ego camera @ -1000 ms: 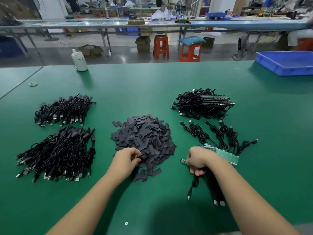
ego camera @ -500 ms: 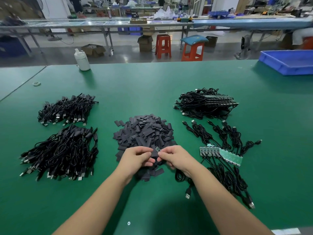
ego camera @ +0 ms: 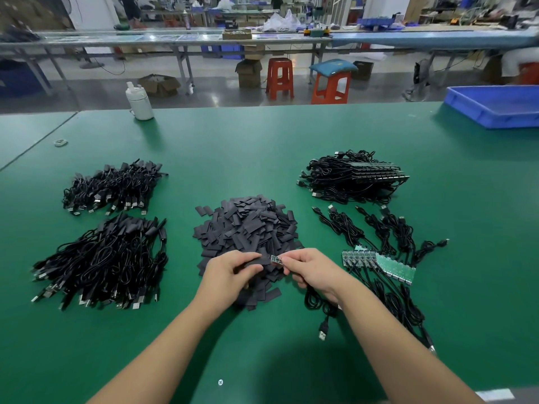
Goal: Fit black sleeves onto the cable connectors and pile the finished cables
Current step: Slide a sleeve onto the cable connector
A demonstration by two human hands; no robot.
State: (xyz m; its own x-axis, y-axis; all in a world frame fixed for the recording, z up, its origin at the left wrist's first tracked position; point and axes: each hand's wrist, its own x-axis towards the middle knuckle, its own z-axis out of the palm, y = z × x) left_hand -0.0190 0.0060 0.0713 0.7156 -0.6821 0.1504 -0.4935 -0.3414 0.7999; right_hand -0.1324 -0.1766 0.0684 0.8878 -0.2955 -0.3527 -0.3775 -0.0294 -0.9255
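A heap of flat black sleeves (ego camera: 248, 225) lies in the middle of the green table (ego camera: 262, 147). Over its near edge my left hand (ego camera: 230, 272) pinches one black sleeve (ego camera: 262, 261). My right hand (ego camera: 310, 268) pinches the small green connector board (ego camera: 276, 259) of a cable, its tip at the sleeve's mouth. That cable (ego camera: 316, 304) trails down under my right wrist to a USB plug (ego camera: 322, 333). Two piles of sleeved cables (ego camera: 110, 185) (ego camera: 102, 263) lie at the left. Bare-board cables (ego camera: 379, 260) lie fanned at the right.
A stacked bundle of cables (ego camera: 353, 177) sits behind the fanned row. A white bottle (ego camera: 139, 102) stands at the far left edge, a blue tray (ego camera: 495, 104) at the far right. A small tape ring (ego camera: 60, 142) lies far left. Stools stand beyond the table.
My right hand left the fanned cables with one cable and came left to meet my left hand, which lifted a sleeve off the heap. The board's tip now meets the sleeve.
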